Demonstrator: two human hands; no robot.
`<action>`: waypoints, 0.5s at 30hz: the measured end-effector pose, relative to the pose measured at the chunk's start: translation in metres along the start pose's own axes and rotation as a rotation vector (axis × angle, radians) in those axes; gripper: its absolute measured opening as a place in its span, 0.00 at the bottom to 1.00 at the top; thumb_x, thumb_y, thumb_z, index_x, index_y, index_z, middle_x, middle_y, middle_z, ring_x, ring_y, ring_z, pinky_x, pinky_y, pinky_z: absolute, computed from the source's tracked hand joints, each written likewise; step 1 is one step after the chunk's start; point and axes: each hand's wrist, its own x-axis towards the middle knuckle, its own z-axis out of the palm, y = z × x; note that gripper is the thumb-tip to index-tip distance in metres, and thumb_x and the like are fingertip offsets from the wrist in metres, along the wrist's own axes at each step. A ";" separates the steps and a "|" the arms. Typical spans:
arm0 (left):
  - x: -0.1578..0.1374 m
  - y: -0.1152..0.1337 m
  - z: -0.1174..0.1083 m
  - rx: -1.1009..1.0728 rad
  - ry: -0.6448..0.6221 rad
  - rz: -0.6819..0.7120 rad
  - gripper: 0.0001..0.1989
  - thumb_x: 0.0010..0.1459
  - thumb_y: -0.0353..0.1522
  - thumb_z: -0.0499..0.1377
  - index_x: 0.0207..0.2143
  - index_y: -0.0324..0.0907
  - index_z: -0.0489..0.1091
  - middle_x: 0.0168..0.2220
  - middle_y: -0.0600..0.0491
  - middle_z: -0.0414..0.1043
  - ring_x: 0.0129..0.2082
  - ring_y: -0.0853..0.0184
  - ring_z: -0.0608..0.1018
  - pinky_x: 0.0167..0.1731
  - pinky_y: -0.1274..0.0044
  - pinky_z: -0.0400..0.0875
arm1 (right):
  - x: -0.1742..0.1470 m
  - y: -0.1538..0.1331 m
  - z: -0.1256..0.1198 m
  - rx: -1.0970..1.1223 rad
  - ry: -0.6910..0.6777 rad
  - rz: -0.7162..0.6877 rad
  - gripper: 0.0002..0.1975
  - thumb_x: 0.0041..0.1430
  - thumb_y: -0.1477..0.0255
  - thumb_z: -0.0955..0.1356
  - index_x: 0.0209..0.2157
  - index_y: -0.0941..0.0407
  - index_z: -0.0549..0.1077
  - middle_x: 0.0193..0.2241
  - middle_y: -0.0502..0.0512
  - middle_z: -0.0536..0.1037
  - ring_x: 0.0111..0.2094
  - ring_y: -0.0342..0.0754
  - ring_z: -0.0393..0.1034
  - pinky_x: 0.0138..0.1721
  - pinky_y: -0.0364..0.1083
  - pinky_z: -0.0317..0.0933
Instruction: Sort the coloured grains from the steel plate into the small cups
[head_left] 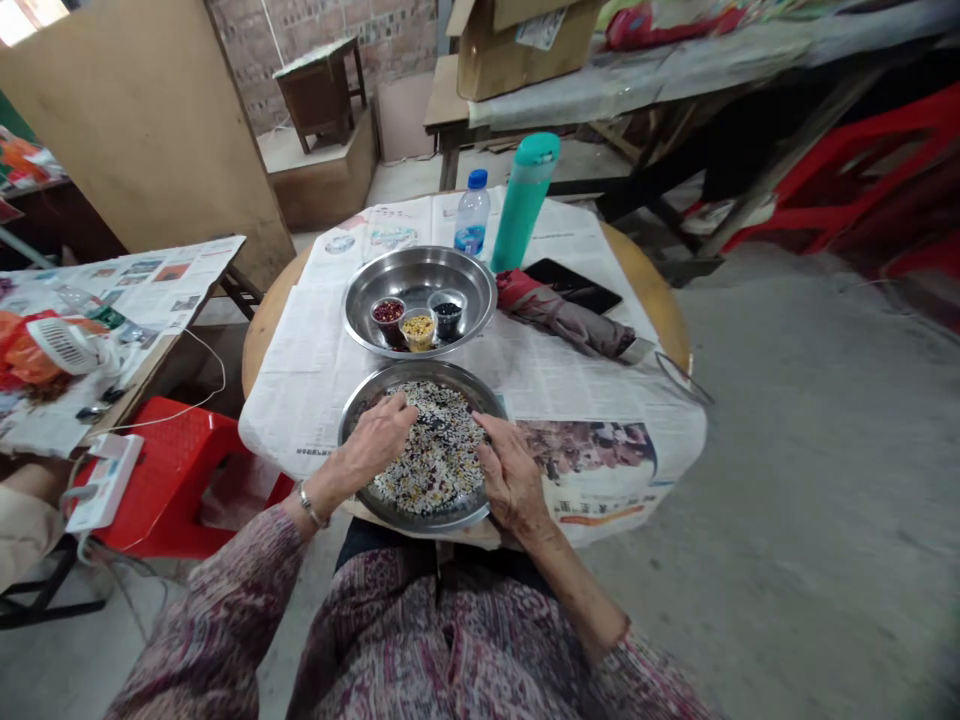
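Note:
A steel basin (355,398) sits near the front edge of the round table, and a mix of white, black, dark red and yellow grains and beans (439,440) is spread inside it. My left hand (379,435) reaches over the basin's left side, fingers bent and pressed together at the grains; what they pinch, if anything, is hidden. At the right rim, my right hand (514,475) has its thumb and forefinger apart, tips over the grains. Just behind stands a second steel basin (360,285) with small cups of red beans (388,312), yellow grains (418,330) and black beans (448,312).
Newspaper (285,390) covers the table. A water bottle (472,215), a teal flask (527,200), a dark tablet or phone (577,287) and a folded umbrella (566,318) lie beyond the basins. A red stool (172,480) with a power strip (106,480) stands left.

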 end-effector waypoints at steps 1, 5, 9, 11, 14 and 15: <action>-0.010 -0.003 -0.003 0.002 -0.005 -0.038 0.11 0.67 0.24 0.49 0.42 0.39 0.71 0.44 0.47 0.71 0.47 0.61 0.74 0.52 0.68 0.72 | 0.000 0.000 0.000 0.003 0.003 0.002 0.20 0.71 0.66 0.59 0.61 0.52 0.68 0.55 0.60 0.76 0.58 0.55 0.68 0.59 0.59 0.63; -0.047 0.002 -0.005 -0.072 -0.042 -0.036 0.11 0.67 0.35 0.57 0.49 0.41 0.69 0.49 0.47 0.69 0.48 0.61 0.76 0.51 0.69 0.74 | 0.000 0.000 0.001 0.006 0.004 -0.001 0.20 0.71 0.66 0.59 0.61 0.52 0.68 0.55 0.61 0.76 0.58 0.55 0.68 0.60 0.60 0.63; -0.058 0.027 0.001 -0.113 -0.170 0.088 0.14 0.65 0.36 0.61 0.52 0.44 0.68 0.49 0.50 0.70 0.47 0.62 0.77 0.47 0.71 0.76 | -0.001 0.001 0.001 0.001 -0.010 -0.004 0.20 0.71 0.66 0.59 0.60 0.53 0.68 0.54 0.61 0.76 0.57 0.55 0.68 0.59 0.60 0.63; -0.049 0.039 0.004 -0.112 -0.180 0.164 0.12 0.67 0.34 0.59 0.52 0.45 0.68 0.49 0.51 0.69 0.47 0.63 0.76 0.47 0.72 0.76 | -0.001 0.002 0.002 -0.001 -0.004 0.001 0.20 0.71 0.66 0.59 0.59 0.53 0.69 0.54 0.61 0.76 0.57 0.55 0.68 0.59 0.59 0.63; -0.024 0.045 0.008 -0.056 -0.065 0.178 0.11 0.69 0.30 0.53 0.51 0.44 0.70 0.49 0.48 0.69 0.49 0.61 0.74 0.49 0.70 0.76 | -0.001 0.002 0.003 0.001 0.006 0.015 0.20 0.71 0.66 0.59 0.59 0.53 0.70 0.53 0.61 0.77 0.56 0.55 0.69 0.58 0.59 0.63; -0.016 0.044 0.008 -0.046 -0.005 0.155 0.11 0.69 0.30 0.53 0.51 0.43 0.70 0.50 0.47 0.69 0.51 0.60 0.73 0.50 0.68 0.75 | -0.001 0.002 0.003 0.004 0.007 0.019 0.20 0.71 0.65 0.59 0.58 0.54 0.70 0.53 0.61 0.77 0.56 0.55 0.69 0.59 0.59 0.63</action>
